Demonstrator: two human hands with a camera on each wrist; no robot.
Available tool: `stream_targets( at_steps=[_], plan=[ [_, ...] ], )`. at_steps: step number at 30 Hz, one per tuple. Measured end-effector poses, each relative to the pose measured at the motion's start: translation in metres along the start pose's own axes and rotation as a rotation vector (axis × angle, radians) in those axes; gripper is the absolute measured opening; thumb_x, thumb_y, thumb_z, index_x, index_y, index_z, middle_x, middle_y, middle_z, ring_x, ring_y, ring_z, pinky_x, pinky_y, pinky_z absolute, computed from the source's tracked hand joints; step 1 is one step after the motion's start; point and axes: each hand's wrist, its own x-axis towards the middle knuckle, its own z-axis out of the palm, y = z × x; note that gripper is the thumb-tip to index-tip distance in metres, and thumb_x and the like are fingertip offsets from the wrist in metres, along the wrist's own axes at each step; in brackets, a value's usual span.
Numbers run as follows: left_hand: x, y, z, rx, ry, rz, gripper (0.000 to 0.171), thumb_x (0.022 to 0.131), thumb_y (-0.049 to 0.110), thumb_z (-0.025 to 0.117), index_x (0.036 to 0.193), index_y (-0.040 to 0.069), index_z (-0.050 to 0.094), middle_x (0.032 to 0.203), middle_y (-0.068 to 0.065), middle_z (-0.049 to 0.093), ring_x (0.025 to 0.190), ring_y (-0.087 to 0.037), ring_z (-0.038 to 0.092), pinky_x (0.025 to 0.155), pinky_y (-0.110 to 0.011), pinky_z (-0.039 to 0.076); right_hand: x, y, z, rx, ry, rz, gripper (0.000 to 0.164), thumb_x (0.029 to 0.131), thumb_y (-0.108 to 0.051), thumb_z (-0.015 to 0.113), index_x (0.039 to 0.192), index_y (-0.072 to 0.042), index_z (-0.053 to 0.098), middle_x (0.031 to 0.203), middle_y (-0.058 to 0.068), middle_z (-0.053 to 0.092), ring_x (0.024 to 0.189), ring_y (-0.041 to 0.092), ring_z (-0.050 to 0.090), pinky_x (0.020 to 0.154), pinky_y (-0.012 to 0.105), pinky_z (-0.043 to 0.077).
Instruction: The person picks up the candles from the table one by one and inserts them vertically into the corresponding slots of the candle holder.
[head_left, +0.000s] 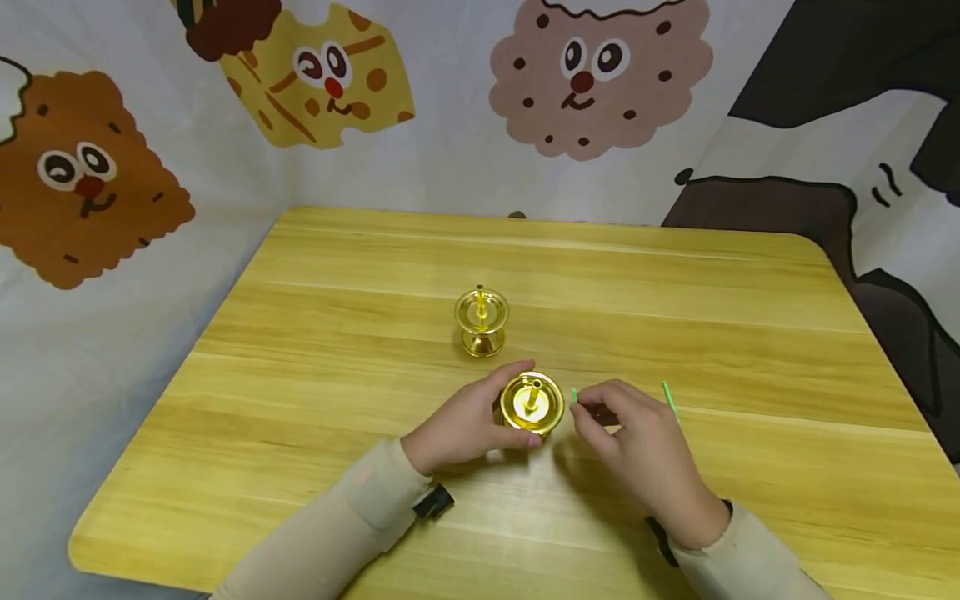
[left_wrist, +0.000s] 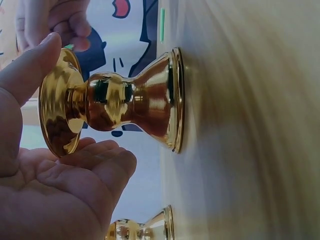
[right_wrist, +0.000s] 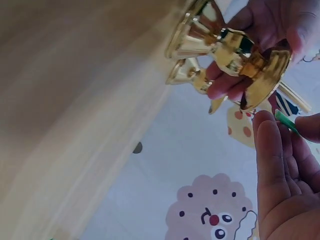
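Note:
A shiny gold candle holder point(head_left: 527, 406) stands upright near the middle of the table, with a shallow dish on top and a thin hollow stem rising from it. My left hand point(head_left: 468, 423) grips it from the left, thumb and fingers around the dish, as the left wrist view shows. Just to its right, my right hand point(head_left: 643, 454) pinches a small thin green stick point(right_wrist: 286, 122) between thumb and fingertips. Only the stick's tip shows past the fingers, close to the dish rim.
Another gold candle holder point(head_left: 482, 340) of the same shape stands behind the held one. A second green stick point(head_left: 669, 398) lies on the wooden table point(head_left: 300, 333), partly hidden behind my right hand. Cloth with cartoon food figures point(head_left: 450, 158) hangs behind the table.

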Motion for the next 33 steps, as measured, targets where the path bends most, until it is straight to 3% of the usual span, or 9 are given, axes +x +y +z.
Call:
stream_targets(
  at_steps=[15,33],
  plan=[
    [0.0,0.001,-0.001,-0.018,-0.003,0.008,0.094,0.082,0.028,0.086,0.158,0.017,0.032,0.152,-0.003,0.047,0.136,-0.016,0.046,0.113,-0.041,0.036,0.018,-0.013,-0.004,0.149,0.016,0.076,0.015,0.081,0.005,0.077,0.088,-0.008,0.073,0.081,-0.006,0.069,0.07,0.006,0.065,0.065,0.012,0.052],
    [0.0,0.0,-0.001,-0.003,-0.003,0.009,0.094,0.082,0.032,0.085,0.158,0.017,0.031,0.154,-0.004,0.045,0.136,-0.017,0.045,0.112,-0.043,0.037,0.03,-0.024,0.002,0.179,0.041,0.039,0.013,0.084,0.004,0.078,0.091,-0.005,0.072,0.082,-0.005,0.07,0.07,0.005,0.064,0.066,0.013,0.053]
  ],
)
